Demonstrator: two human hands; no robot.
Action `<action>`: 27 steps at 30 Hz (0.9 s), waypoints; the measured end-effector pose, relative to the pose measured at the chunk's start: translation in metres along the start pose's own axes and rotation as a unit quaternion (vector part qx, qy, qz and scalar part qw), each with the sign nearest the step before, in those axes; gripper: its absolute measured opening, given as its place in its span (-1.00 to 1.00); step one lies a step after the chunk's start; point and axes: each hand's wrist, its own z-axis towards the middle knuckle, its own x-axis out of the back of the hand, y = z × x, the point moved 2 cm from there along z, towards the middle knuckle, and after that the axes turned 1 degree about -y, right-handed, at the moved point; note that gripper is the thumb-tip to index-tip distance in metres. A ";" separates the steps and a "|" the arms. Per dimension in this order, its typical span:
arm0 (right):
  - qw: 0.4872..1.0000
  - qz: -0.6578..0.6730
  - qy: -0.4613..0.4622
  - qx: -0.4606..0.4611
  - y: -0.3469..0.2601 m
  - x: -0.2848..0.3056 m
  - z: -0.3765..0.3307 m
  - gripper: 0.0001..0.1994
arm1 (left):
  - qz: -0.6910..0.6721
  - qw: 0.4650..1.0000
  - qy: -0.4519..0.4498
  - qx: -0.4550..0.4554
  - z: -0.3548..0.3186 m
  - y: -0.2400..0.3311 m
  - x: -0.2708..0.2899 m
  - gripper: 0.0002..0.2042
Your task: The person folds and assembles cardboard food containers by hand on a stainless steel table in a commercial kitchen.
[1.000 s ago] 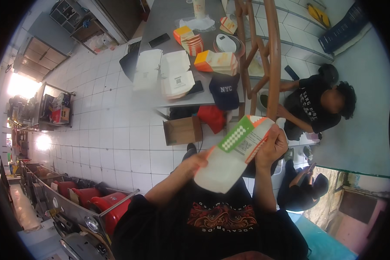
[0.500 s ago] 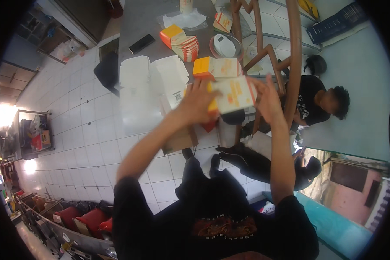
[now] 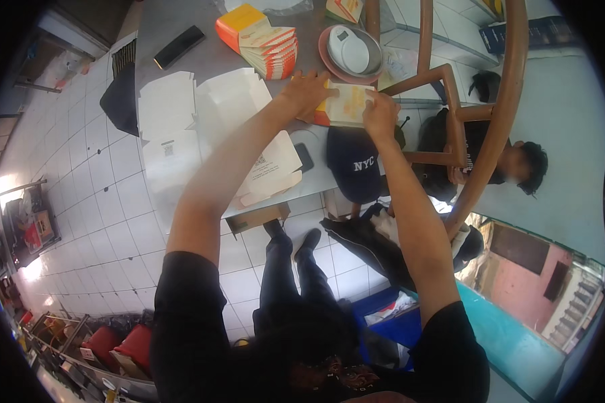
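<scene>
Overhead, the head camera shows both bare arms stretched forward over a grey table (image 3: 181, 27). The left hand (image 3: 309, 91) lies with its fingers spread flat on the left end of a small yellow-and-white carton (image 3: 346, 104), pressing on it rather than closing around it. The right hand (image 3: 381, 115) meets the same carton at its right edge, fingers bent and drawn together on the cardboard; whether they pinch the edge or only push against it cannot be told. The carton rests on the table directly under both sets of fingers, between the two hands.

Just beyond the left fingertips stands a stack of orange and white cartons (image 3: 262, 40). Beyond the right fingers sits a round brown plate (image 3: 329, 64) with a white oval object (image 3: 349, 50) on it. To the left of the left forearm lie flat white carton blanks (image 3: 175, 114), and farther out a black phone (image 3: 179, 46). Just below the right hand rests a dark cap (image 3: 356, 168). Right of the right fingers rises a wooden chair frame (image 3: 497, 114), and past it a person in dark clothes (image 3: 511, 161) sits on the floor.
</scene>
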 end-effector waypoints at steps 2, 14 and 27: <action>0.986 -0.165 -0.017 0.018 0.015 -0.023 -0.014 -0.54 | -0.006 1.000 -0.008 0.001 0.005 0.004 -0.014 -0.18; 0.992 -0.092 0.025 0.088 -0.019 0.025 -0.040 -0.43 | -0.090 0.962 0.235 0.101 -0.060 0.058 -0.009 -0.19; 0.945 0.265 -0.079 -0.175 -0.027 0.063 -0.387 -0.82 | -0.291 0.939 0.109 0.148 -0.199 0.067 -0.051 -0.61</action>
